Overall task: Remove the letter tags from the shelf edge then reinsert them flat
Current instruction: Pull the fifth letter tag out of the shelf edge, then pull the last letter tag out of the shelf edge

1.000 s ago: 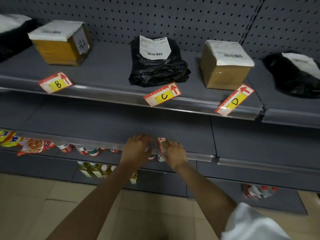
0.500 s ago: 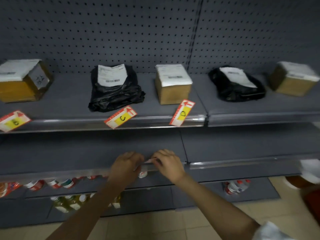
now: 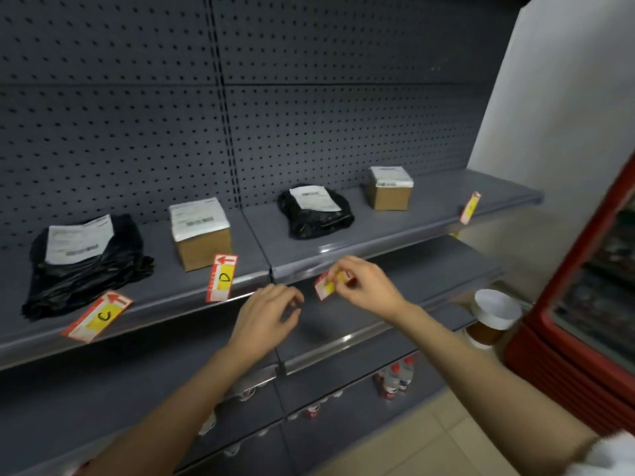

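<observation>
Grey pegboard (image 3: pixel 137 132) backs a metal shelf unit w/ parcels: black bags, cardboard boxes. Head view only. Right hand (image 3: pixel 364 286) pinches a small letter tag (image 3: pixel 325 286) btwn thumb and forefinger, held just in front of the upper shelf edge (image 3: pixel 343 255), prob. lining it up w/ the rail channel for reinsertion; letter hidden by fingers. Left hand (image 3: pixel 268 317) hovers beside, fingers loosely curled, holding nothing, likely ready to steady the tag. Tags C (image 3: pixel 98 316) and D (image 3: pixel 221 278) sit tilted in the rail, not flat: red border, yellow centre, handwritten letter, red arrow. Another tag (image 3: pixel 470 207) far right, blurred.
</observation>
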Available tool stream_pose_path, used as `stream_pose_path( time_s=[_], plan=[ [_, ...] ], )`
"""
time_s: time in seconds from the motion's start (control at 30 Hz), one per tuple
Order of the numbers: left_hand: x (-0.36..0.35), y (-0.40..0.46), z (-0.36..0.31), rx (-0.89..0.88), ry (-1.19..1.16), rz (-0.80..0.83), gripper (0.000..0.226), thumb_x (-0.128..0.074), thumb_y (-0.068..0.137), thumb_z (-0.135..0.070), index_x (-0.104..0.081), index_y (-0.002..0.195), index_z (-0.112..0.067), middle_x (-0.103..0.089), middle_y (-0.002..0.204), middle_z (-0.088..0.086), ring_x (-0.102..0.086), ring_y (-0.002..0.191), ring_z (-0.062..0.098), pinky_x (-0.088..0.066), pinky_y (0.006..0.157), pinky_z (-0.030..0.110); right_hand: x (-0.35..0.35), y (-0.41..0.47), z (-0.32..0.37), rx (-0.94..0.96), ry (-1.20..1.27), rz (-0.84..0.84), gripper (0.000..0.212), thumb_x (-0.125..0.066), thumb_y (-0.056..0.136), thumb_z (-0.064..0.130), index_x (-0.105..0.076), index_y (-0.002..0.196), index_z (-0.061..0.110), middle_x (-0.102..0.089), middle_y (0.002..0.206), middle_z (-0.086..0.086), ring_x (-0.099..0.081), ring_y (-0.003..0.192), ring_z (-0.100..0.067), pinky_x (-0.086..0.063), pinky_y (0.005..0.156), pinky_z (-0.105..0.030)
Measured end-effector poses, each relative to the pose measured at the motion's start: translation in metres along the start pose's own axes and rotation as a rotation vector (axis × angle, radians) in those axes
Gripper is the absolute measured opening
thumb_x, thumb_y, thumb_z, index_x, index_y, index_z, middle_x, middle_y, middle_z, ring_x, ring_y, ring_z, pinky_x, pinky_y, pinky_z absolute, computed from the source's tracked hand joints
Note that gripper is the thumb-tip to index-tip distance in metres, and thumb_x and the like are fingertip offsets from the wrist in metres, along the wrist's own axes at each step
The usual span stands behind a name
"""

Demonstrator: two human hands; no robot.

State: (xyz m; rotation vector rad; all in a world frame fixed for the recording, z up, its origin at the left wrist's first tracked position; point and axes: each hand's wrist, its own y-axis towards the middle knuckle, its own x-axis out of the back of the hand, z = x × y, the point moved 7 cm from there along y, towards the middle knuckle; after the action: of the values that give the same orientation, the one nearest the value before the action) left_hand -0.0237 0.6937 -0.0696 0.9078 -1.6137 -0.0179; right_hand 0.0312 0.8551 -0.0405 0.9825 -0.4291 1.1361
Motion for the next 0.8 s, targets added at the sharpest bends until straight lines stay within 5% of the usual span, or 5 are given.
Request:
stream_pose_path(
  time_s=[0.23,0.4,0.53,0.8],
  plan=[
    [-0.014,0.066,-0.018,0.037,0.137,-0.07,0.027,-0.067,0.077,-0.022,-0.058,0.102,-0.023,-0.062,0.098,-0.001,-0.057,0.094,0.021,-0.044,0.079,0.034,0.047,0.042,-0.043,0.007,0.007,0.063,0.036,-0.063,0.081,0.006,-0.06,0.112,0.022,-0.063,0.115,0.001,-0.06,0.101,-0.016,-0.049,0.086,-0.03],
    [-0.032,0.092,-0.019,0.143,0.282,-0.065,0.038,-0.074,0.07,-0.023,-0.057,0.104,-0.021,-0.06,0.099,0.002,-0.057,0.094,0.024,-0.045,0.078,0.035,0.061,0.079,-0.062,0.073,0.02,0.109,0.018,-0.068,0.082,0.017,-0.069,0.097,0.026,-0.072,0.095,0.006,-0.064,0.083,-0.009,-0.047,0.076,-0.023],
    [-0.043,0.1,-0.024,0.225,0.385,-0.077,0.039,-0.079,0.066,-0.031,-0.057,0.097,-0.019,-0.058,0.094,0.003,-0.055,0.088,0.025,-0.044,0.073,0.035,0.066,0.098,-0.073,0.137,0.075,0.167,0.007,-0.068,0.083,0.026,-0.062,0.087,0.029,-0.069,0.066,0.007,-0.064,0.066,-0.01,-0.053,0.071,-0.033],
    [-0.047,0.099,-0.026,0.417,0.443,-0.104,0.04,-0.078,0.067,-0.033,-0.055,0.097,-0.017,-0.056,0.096,0.004,-0.051,0.09,0.026,-0.04,0.075,0.037,0.056,0.115,-0.088,0.22,-0.015,0.265,0.016,-0.071,0.076,0.047,-0.065,0.082,0.033,-0.065,0.059,0.011,-0.058,0.058,-0.005,-0.047,0.061,-0.028]
  ],
)
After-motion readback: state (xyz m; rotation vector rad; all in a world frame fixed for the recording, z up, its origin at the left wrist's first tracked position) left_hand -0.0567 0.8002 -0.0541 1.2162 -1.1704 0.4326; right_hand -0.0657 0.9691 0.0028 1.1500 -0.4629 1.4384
